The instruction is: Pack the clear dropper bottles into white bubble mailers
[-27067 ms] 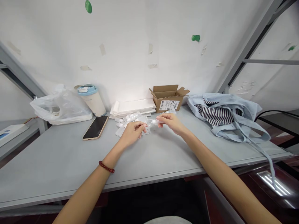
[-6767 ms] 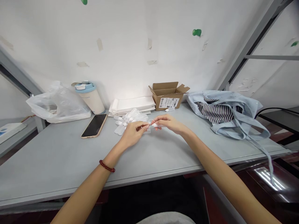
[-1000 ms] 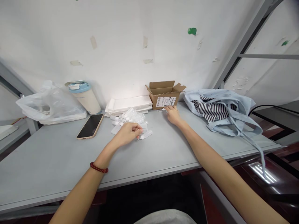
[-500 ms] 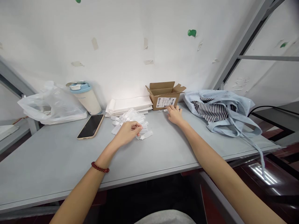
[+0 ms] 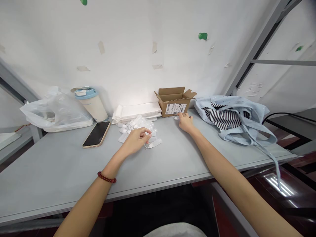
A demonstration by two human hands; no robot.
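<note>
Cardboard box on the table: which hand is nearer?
Right. The right hand is just in front of the cardboard box; the left hand is farther off to the box's left, by the plastic tubes.

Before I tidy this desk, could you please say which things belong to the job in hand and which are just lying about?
Apparently in use: clear pieces by the left hand; small piece at the right hand; perhaps box.

Probably lying about: phone, cup, plastic bag, cloth bag, white stack.

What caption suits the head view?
Left hand at a pile of clear plastic pieces; right hand before an open cardboard box.
</note>
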